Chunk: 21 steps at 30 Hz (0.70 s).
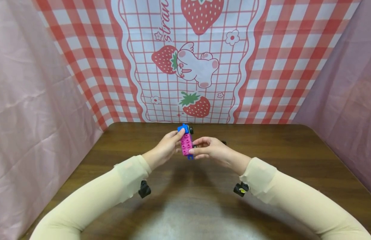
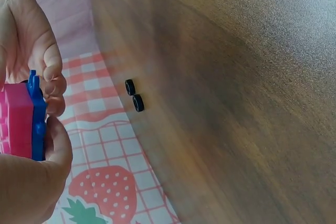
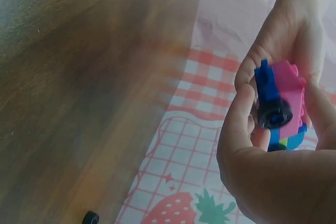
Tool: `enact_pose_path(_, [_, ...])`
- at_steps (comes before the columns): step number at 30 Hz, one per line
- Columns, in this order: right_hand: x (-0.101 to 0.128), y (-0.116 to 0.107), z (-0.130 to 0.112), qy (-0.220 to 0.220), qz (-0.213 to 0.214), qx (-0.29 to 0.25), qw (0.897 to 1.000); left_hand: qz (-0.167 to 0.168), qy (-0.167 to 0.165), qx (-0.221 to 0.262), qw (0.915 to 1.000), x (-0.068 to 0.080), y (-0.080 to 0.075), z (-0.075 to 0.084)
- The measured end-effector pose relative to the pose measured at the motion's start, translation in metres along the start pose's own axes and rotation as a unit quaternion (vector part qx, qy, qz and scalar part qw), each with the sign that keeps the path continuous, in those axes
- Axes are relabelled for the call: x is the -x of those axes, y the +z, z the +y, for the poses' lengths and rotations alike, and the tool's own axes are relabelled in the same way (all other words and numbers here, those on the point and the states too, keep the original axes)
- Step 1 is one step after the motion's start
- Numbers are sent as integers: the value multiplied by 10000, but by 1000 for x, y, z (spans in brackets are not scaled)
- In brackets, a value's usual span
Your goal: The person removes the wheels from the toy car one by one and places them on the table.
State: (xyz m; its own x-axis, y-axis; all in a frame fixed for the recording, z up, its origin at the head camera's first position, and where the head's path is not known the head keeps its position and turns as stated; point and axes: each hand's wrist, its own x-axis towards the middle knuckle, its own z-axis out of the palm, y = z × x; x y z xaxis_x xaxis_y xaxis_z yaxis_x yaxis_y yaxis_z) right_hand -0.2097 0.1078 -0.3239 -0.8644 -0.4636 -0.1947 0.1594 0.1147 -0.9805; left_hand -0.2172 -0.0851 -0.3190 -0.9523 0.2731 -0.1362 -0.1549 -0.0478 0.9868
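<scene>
Both hands meet above the far middle of the brown table, holding one small toy car between them, clear of the tabletop. The car is a pink studded brick on a blue base, with a black wheel fitted on the base.

Left hand: fingers curled, fingertips on the far, blue end of the car and thumb against its side; it grips the car.

Right hand: thumb and fingers pinch the near end of the pink brick; in the right wrist view its fingers wrap close round the base beside the wheel.

Two loose black wheels lie side by side, touching or nearly so, at the far edge of the table, just right of the hands.

Behind the table hangs a red-and-white checked backdrop with strawberry print; pink cloth hangs at the left side.
</scene>
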Motion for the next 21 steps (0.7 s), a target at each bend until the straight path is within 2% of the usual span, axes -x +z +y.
enact_pose_path(7, [-1,-12,-5,-326,92,-96,9994,-190,-52,158,9997,4,0,2])
enact_pose_path(11, [-2,-19,-11,-389,166,4,9991,-364,-172,1,9992,6,2,4])
enact_pose_path(16, [-2,-21,-14,-391,110,-128,9991,-729,-198,-264,9968,8,4,6])
enact_pose_path(21, [-1,-21,-12,-476,162,-196,9985,-895,-266,-598,9938,9,4,6])
